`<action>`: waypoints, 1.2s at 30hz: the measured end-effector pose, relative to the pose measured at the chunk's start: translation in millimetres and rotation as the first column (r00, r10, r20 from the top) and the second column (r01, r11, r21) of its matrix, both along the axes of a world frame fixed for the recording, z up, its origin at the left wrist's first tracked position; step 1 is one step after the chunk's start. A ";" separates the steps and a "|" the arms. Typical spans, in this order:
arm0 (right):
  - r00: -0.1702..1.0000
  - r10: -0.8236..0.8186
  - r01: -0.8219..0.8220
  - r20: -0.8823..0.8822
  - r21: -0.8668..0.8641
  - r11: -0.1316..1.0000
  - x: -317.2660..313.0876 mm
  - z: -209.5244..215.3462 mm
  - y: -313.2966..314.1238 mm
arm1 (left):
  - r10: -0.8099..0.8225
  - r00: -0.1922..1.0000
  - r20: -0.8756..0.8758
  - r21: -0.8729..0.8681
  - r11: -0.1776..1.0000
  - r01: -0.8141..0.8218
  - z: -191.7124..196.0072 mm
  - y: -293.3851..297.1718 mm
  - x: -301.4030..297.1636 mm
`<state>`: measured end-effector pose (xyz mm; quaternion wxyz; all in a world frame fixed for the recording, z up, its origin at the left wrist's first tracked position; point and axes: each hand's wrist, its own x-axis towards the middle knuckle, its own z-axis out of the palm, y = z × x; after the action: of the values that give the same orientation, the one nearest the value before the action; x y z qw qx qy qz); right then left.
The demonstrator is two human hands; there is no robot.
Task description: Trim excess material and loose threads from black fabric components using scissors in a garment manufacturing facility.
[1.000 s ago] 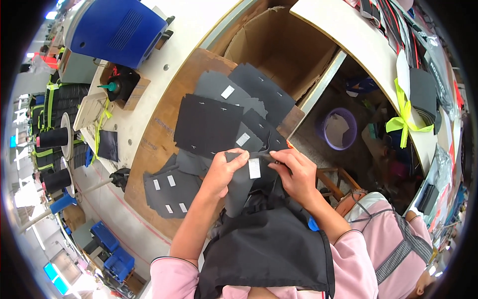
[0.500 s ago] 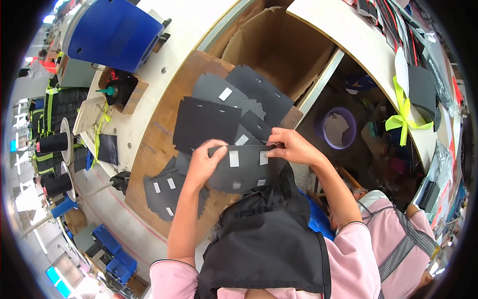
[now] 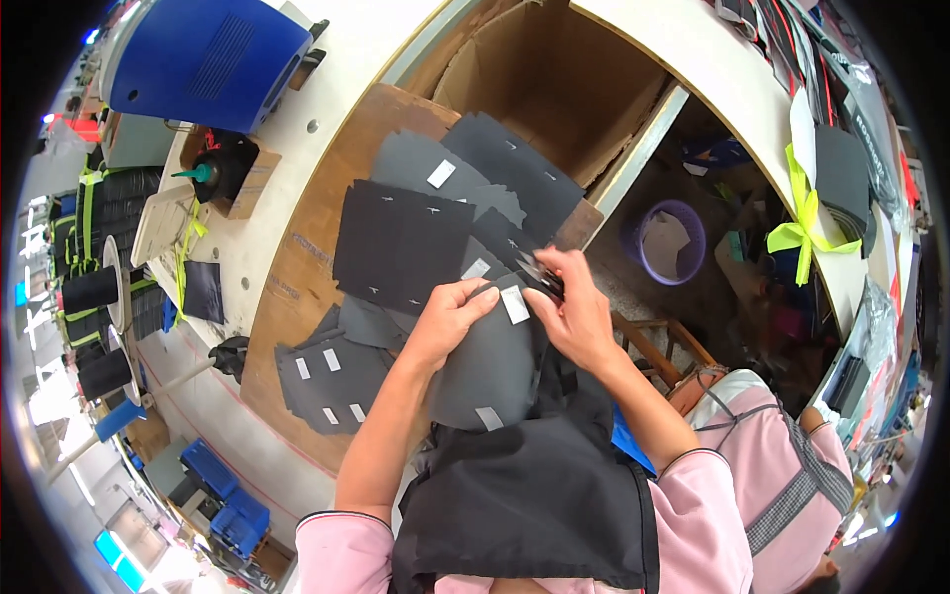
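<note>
Hands mid-sort: left hand (image 3: 450, 317) and right hand (image 3: 574, 312) both pinching one dark fabric piece (image 3: 490, 361); sorted pieces (image 3: 401, 243) stacked beyond, more (image 3: 327, 381) waiting left.

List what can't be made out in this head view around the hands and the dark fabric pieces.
- Right hand: a small dark tool sits in its fingers, too small to identify.
- Fabric piece held by the left hand: its lower edge merges with the black apron.
- Cardboard box: the bottom is in shadow.
</note>
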<state>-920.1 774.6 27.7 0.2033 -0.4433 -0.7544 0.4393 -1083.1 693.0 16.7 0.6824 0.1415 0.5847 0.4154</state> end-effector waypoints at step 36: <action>0.935 -0.319 -0.052 -0.156 -0.949 0.312 16.7 -5.8 -34.7 | 0.574 0.807 0.136 0.100 0.803 -0.588 7.9 -2.1 -10.5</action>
<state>-903.4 739.9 22.0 0.0615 -0.4633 -0.2743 0.8404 -1093.6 690.8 24.6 0.5391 -0.0188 0.5352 0.6501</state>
